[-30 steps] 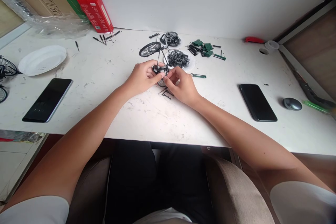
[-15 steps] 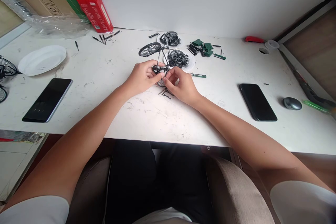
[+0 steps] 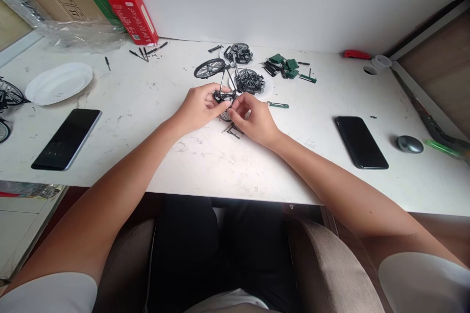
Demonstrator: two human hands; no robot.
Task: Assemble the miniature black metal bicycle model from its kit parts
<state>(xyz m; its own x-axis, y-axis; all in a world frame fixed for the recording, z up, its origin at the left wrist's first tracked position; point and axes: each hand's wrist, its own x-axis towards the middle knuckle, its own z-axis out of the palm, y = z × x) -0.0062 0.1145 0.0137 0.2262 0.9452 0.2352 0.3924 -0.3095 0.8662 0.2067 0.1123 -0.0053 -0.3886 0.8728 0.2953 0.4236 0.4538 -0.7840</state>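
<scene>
A small black model bicycle (image 3: 209,68) is between my hands, one wheel pointing away to the upper left and the other down by my fingertips. My left hand (image 3: 201,106) is closed around its near part, thumb against the wheel. The fingers of my right hand (image 3: 253,116) pinch at the same wheel from the other side; any small part between them is hidden. Just below the hands a thin black frame piece (image 3: 233,131) lies on the table. Behind the bicycle, a white paper plate (image 3: 270,89) bears black wheels and other parts (image 3: 249,81).
More black parts (image 3: 238,54) are at the back. Green and black pieces (image 3: 286,66) lie to the right, near a green strip (image 3: 278,105). Phones lie left (image 3: 66,139) and right (image 3: 361,143). A paper plate (image 3: 59,84), a red box (image 3: 137,19) and a dark rounded object (image 3: 409,144) are also there.
</scene>
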